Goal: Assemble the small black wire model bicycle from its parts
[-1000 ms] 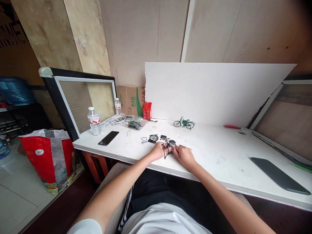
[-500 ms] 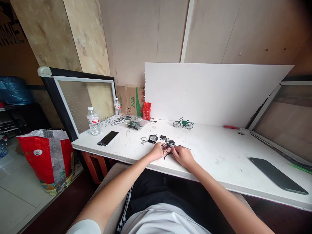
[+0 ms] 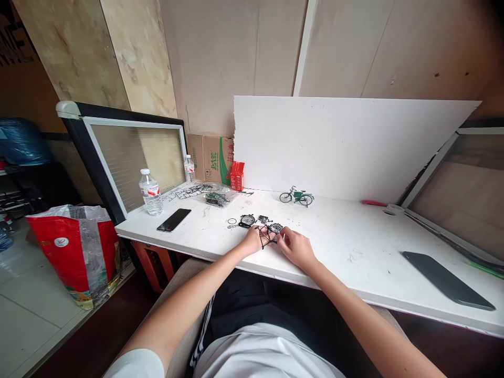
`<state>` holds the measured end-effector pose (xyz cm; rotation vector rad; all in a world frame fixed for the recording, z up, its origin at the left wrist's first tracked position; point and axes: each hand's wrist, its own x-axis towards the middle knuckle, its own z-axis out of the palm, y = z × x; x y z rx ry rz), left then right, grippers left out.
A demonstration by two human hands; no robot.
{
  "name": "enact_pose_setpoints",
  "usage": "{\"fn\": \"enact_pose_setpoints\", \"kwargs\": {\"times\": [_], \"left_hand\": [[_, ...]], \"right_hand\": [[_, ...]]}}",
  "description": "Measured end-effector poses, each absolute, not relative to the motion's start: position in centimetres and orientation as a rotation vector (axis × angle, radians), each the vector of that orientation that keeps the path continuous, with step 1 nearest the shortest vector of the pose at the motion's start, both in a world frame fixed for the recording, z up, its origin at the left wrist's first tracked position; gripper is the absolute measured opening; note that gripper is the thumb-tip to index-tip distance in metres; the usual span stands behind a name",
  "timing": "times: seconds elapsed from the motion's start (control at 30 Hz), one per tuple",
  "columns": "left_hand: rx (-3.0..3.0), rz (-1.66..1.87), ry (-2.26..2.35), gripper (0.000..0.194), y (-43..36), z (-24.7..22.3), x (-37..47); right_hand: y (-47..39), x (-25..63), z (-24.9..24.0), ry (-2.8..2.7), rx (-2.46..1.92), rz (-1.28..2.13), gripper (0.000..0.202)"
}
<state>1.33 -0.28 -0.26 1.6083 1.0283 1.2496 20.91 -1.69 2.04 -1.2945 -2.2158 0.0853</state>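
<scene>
Near the desk's front edge, my left hand is closed around a small black model bicycle frame. A spoked toy wheel shows at the frame's right end. The fingers of my right hand are pinched at that end, against the wheel's lower right side; exactly which part they grip is hidden. Just beyond my hands lie another black wheel, a thin ring and a small dark piece. Farther back a finished-looking green model bicycle stands upright.
A phone and a water bottle are on the left. Behind them sit a plastic bag of parts, black part frames and a red box. A dark flat slab lies at right.
The frame has turned in my left hand, and the wheel at its end shows more face-on. My right hand has shifted slightly. A thin dark stick by my right hand no longer shows.
</scene>
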Motion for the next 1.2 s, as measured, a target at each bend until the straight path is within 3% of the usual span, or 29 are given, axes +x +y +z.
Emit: {"fn": "enact_pose_setpoints", "kwargs": {"times": [0.37,1.2], "left_hand": [[1.568,1.248,1.013,0.042,0.7,-1.3,1.3],[1.66,1.213,1.018,0.039,0.0,-1.0,1.1]], "right_hand": [[-1.2,21.1,1.6,-2.157,-1.222,0.09,0.016],[-0.8,20.8,1.2,-2.277,-1.397,-0.132,0.031]]}}
